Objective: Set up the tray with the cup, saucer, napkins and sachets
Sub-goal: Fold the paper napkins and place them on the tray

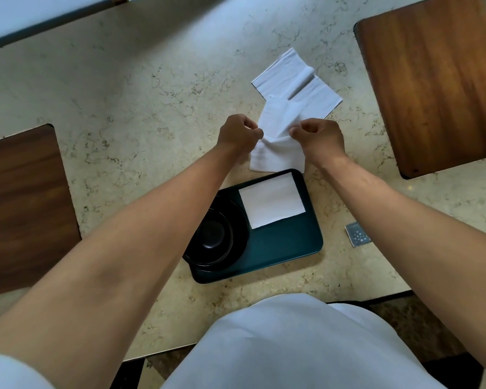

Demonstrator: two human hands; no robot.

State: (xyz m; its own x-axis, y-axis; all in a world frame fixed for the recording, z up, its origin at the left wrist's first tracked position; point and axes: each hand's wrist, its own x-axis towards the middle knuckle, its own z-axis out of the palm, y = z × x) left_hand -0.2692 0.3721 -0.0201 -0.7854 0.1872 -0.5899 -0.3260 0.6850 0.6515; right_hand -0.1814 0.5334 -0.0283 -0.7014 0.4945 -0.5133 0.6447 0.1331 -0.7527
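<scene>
A dark green tray lies on the marble counter in front of me. On its left side a black cup sits on a black saucer, partly hidden by my left forearm. A folded white napkin lies flat on the tray's far right part. Just beyond the tray, my left hand and my right hand both pinch a white napkin, held between them above the counter. Another unfolded napkin lies further back. A grey sachet rests on the counter right of the tray, partly under my right forearm.
A brown wooden board lies at the far right and another at the left edge. The marble counter runs to a wall at the back. My white apron fills the bottom of the view.
</scene>
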